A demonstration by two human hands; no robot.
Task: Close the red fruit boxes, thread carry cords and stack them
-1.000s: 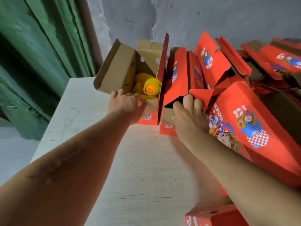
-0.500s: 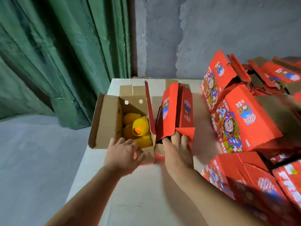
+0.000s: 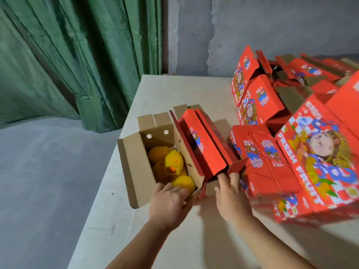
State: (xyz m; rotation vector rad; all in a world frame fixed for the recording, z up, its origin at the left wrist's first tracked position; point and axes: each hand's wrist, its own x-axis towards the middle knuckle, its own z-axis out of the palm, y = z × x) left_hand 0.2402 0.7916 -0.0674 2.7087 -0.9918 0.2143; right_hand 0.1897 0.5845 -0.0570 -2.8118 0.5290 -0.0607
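From my head camera I look down on the open fruit box (image 3: 165, 152) sitting near the left edge of the pale bench (image 3: 194, 239). Its brown cardboard inside faces up, and its left flap (image 3: 129, 171) stands spread outward. Inside lie orange fruits (image 3: 173, 163) wrapped in yellow foam netting.

My left hand (image 3: 169, 202) rests at the near end of the box; the fingers (image 3: 177, 191) are curled over the near edge, touching the closest netted fruit, and they seem to be holding the box's near wall. My right hand (image 3: 232, 195) is just beside it, at the near end of the red lid flap (image 3: 204, 148), which stands tilted along the box's right side. Its fingers (image 3: 226, 180) reach under a small red end tab (image 3: 236, 167); whether they pinch it or only push it I cannot tell.

To the right, touching the lid flap's far side, lies a closed red box with a striped carry cord (image 3: 266, 158) across its top. Beyond it, blurred, a big box reading FRESH FRUIT (image 3: 320, 166) and a heap of more red boxes (image 3: 258, 96) reach toward the grey wall (image 3: 252, 26). A green curtain (image 3: 77, 55) hangs at the left above a grey floor (image 3: 48, 181).
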